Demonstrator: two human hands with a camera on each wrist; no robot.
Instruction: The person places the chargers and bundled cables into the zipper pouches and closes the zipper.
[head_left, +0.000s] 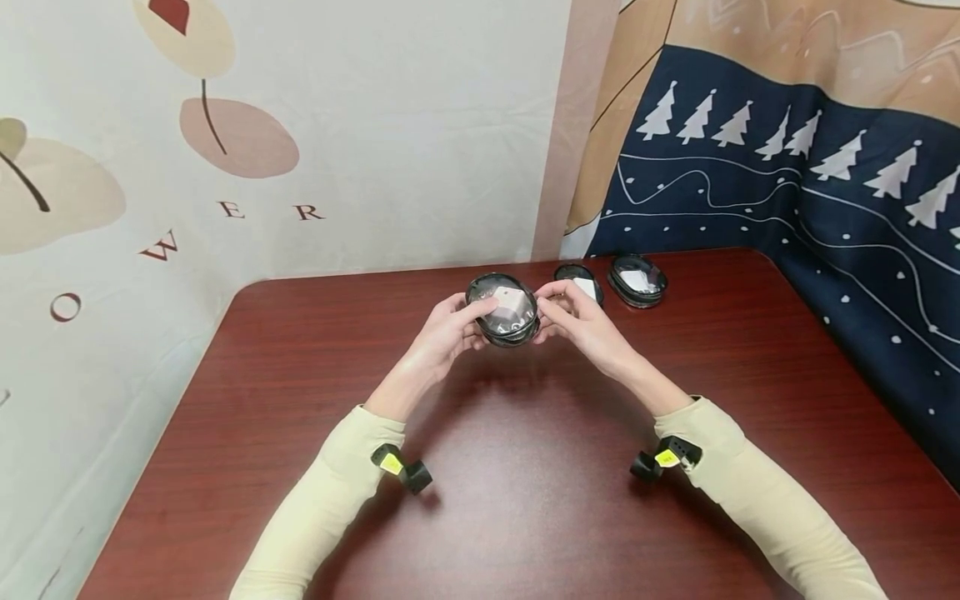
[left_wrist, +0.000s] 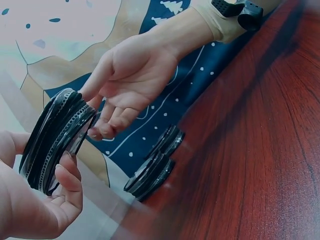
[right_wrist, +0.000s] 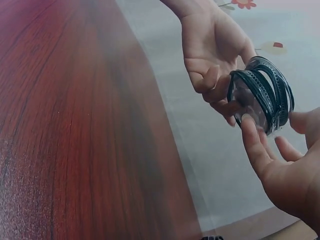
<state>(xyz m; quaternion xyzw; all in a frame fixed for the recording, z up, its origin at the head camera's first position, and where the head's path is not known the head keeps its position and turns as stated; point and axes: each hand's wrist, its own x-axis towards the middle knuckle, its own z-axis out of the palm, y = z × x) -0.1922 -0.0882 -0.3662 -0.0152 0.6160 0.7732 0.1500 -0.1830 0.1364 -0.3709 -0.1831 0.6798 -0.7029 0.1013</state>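
Observation:
A round black-rimmed case (head_left: 507, 308) with a clear face and a white card inside is held up over the far part of the table. Two dotted, zipper-like bands run round its side in the left wrist view. My left hand (head_left: 442, 335) grips its left edge, thumb on the clear face and fingers beneath. At the opposite edge, my right hand (head_left: 585, 327) pinches the rim, the thumb on one face and fingertips (right_wrist: 248, 125) against the other.
Behind my right hand lies a similar round case (head_left: 579, 279), partly hidden, with another (head_left: 637, 281) to its right, near the back edge of the dark red table (head_left: 337, 358). A pale printed cloth (head_left: 412, 167) and a navy one with trees (head_left: 705, 183) hang behind.

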